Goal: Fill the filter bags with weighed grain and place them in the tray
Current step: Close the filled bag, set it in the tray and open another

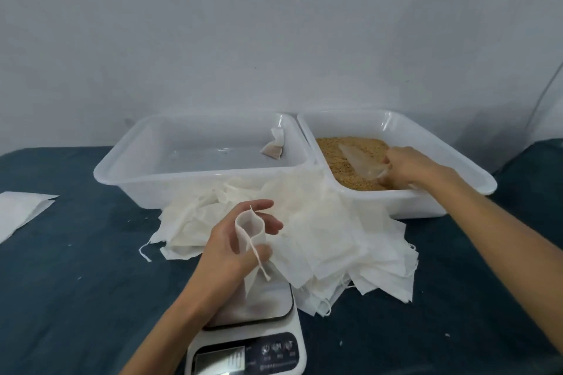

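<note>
Head cam looks down on a bag-filling setup. Left hand (234,240) is curled round an open filter bag (249,230), fingers holding the mouth wide, with the bag's bottom hanging onto the kitchen scale (253,335) right below the wrist. Right hand (406,166) is out in the grain tray (432,158), gripping a clear scoop (361,161) that's dug into the grain (347,173).

One filled bag (274,151) already sits in the far corner of the empty tray (170,161), beyond the left hand. Spare bags (329,237) are heaped between the two hands.

That bag looks like thin, floppy paper-cloth, super light, so I'd guess it collapses unless held at the rim, like now. The drawstring (259,256) dangling over the thumb seems the spot to grab once it's full. Grain probably spills easily if the mouth sags.
</note>
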